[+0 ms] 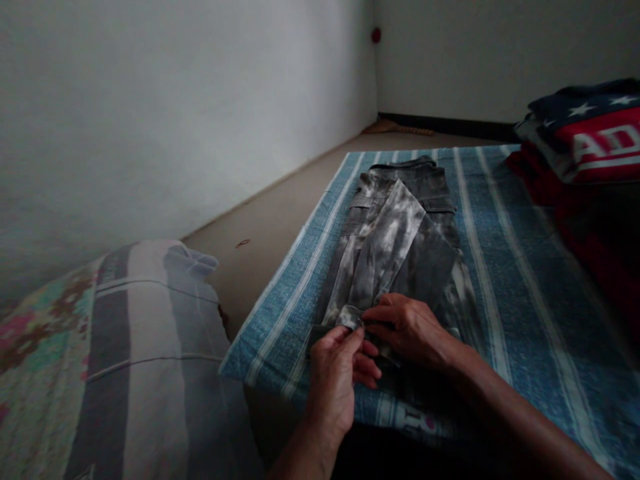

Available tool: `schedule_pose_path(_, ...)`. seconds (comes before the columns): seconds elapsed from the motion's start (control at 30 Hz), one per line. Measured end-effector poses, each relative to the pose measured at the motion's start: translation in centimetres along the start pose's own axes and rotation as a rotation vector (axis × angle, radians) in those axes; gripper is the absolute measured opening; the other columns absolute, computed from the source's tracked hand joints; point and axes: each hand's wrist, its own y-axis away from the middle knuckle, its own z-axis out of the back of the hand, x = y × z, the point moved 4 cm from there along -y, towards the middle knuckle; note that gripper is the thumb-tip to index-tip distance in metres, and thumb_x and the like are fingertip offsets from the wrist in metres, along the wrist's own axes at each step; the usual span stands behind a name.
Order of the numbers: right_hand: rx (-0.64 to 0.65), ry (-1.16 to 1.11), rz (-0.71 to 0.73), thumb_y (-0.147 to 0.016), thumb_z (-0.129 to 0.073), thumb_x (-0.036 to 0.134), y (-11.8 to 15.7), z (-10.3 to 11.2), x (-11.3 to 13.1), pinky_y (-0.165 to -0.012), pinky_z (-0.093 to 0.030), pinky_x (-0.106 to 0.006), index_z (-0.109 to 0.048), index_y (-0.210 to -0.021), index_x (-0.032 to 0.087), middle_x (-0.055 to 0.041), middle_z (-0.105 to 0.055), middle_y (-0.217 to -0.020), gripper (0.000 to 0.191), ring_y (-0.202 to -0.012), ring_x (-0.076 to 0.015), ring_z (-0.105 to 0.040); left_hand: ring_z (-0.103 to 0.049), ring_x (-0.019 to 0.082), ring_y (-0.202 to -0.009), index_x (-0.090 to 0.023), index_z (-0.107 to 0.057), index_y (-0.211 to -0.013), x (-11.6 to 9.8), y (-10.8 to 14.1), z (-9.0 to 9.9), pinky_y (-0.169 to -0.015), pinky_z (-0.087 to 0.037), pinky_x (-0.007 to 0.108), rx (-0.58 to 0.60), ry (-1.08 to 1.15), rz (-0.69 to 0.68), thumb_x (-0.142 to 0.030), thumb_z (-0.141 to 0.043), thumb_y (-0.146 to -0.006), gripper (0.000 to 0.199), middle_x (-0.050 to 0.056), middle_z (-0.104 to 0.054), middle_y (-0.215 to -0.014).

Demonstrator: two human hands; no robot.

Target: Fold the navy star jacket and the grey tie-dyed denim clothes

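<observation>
A grey and white mottled garment, looking like folded cargo trousers [380, 227], lies lengthwise on a blue striped cloth [500, 287]. One sleeve-like or leg-like length is folded diagonally across it. At its near end, my left hand [337, 373] pinches a small edge of the fabric between thumb and fingers. My right hand [413, 330] meets it from the right, its fingertips closed on the same edge. The fingertips of both hands nearly touch. Exactly what detail lies between them is too small and dark to make out.
Folded clothes [590, 133], navy, red and white with stars and letters, are stacked at the right back. A striped, stuffed bundle [155, 347] stands at the left. Walls [175, 100] meet behind the cloth, and a thin loop [243, 243] lies on the floor.
</observation>
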Motion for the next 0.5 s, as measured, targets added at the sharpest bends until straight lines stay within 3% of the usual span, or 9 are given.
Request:
schedule_pose_path(0.2, 0.002, 0.055, -0.014, -0.09, -0.057, 0.023, 0.07, -0.15, 0.19, -0.061, -0.034, -0.023, -0.068, -0.089, 0.022, -0.0008, -0.059, -0.08, 0.011, -0.077, -0.014, -0.056, -0.046, 0.006, -0.029, -0.015, -0.055, -0.066, 0.33, -0.37, -0.01, -0.028, -0.03, 0.015, -0.015, -0.004, -0.055, -0.03, -0.065, -0.067, 0.017, -0.003, -0.058, -0.05)
schedule_pose_path(0.5, 0.028, 0.062, -0.087, -0.083, -0.06, 0.018, -0.17, 0.02, 0.7, -0.064, -0.034, -0.025, -0.064, -0.084, 0.02, -0.0017, -0.062, -0.082, 0.005, -0.08, -0.0162, -0.057, -0.04, 0.005, -0.027, -0.016, -0.05, -0.058, 0.48, -0.42, -0.08, -0.028, -0.024, 0.015, -0.035, -0.045, -0.121, -0.025, -0.06, -0.07, 0.018, -0.004, -0.053, -0.045)
